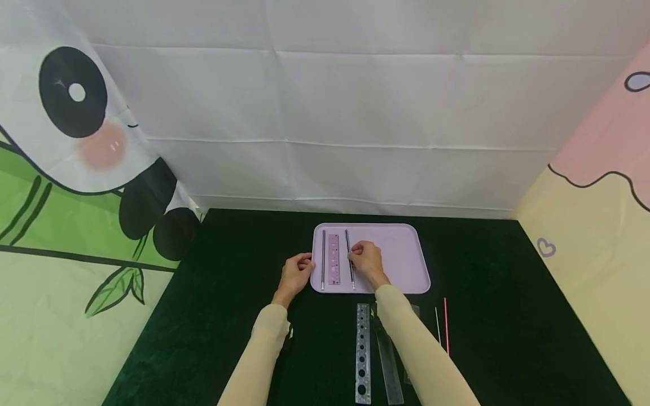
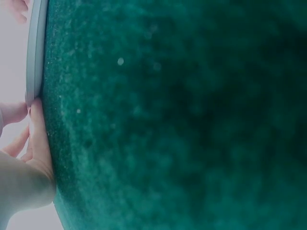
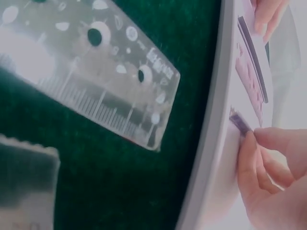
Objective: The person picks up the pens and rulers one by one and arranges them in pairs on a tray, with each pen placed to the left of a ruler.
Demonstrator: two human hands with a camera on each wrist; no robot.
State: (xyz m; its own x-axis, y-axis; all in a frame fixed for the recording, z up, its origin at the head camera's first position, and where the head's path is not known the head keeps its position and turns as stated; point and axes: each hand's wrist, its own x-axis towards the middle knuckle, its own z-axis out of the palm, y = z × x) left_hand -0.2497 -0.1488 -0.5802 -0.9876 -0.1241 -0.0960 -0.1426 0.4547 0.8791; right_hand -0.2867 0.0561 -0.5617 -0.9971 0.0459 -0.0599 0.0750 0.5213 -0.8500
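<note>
A pink tray (image 1: 401, 259) lies on the dark green cloth. On its left part, side by side, lie a dark thin rod (image 1: 323, 256), a pink ruler (image 1: 333, 258) and a second dark rod (image 1: 348, 239). My right hand (image 1: 363, 256) pinches this second rod near its middle; in the right wrist view the fingertips (image 3: 261, 153) close on the rod (image 3: 240, 122) just inside the tray rim (image 3: 216, 120). My left hand (image 1: 297, 270) rests against the tray's left rim, its fingers (image 2: 38, 139) lying along the edge (image 2: 36, 48).
In front of the tray lie a clear ruler with holes (image 1: 363, 352) and a second clear ruler (image 1: 388, 361), the latter partly under my right forearm. A thin white stick (image 1: 437, 324) and a red stick (image 1: 446, 324) lie to the right. Cloth walls stand around the table.
</note>
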